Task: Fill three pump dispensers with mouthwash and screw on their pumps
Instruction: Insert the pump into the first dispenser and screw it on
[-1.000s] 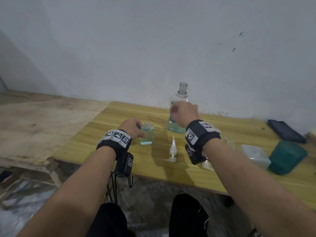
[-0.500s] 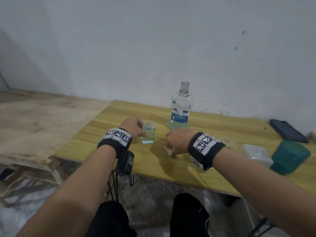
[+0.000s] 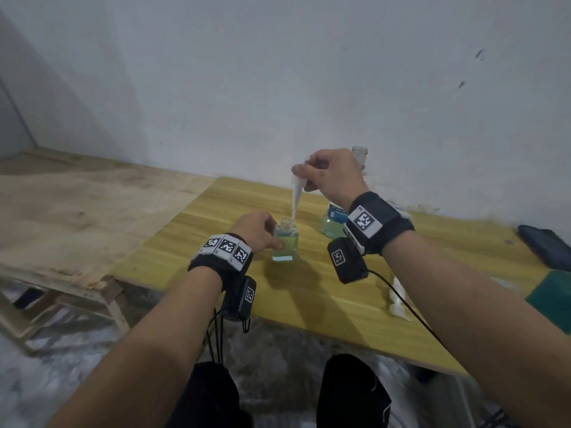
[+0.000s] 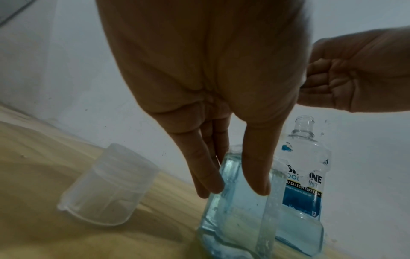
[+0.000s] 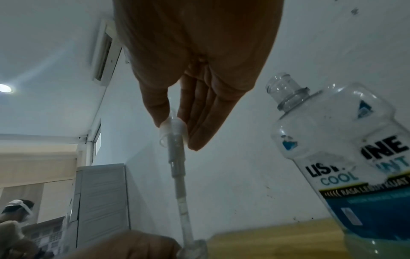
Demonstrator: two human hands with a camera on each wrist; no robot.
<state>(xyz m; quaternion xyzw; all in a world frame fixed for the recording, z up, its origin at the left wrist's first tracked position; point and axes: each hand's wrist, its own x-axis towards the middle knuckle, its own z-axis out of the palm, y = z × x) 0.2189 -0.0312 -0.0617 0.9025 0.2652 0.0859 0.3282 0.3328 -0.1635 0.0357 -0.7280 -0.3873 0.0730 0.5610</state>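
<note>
A small square glass dispenser (image 3: 285, 244) with blue-green mouthwash in it stands on the yellow table (image 3: 324, 304). My left hand (image 3: 272, 239) grips its side; in the left wrist view the fingers (image 4: 210, 182) and thumb clasp the dispenser (image 4: 230, 219). My right hand (image 3: 301, 174) pinches a white pump (image 3: 297, 184) above it. The pump (image 5: 174, 130) hangs from my right hand (image 5: 175, 129), and its tube (image 5: 184, 210) reaches down into the dispenser's open neck (image 5: 196, 247). The open mouthwash bottle (image 3: 332, 222) stands behind my right wrist.
A second white pump (image 3: 398, 301) lies on the table to the right. A clear plastic cap (image 4: 111, 184) stands upside down left of the dispenser. A teal container (image 3: 553, 298) and a dark case (image 3: 547, 245) sit at the far right. The wall is close behind.
My right hand left the mouthwash bottle, took a pump from the table and lifted it over the dispenser. My left hand kept its grip on the dispenser.
</note>
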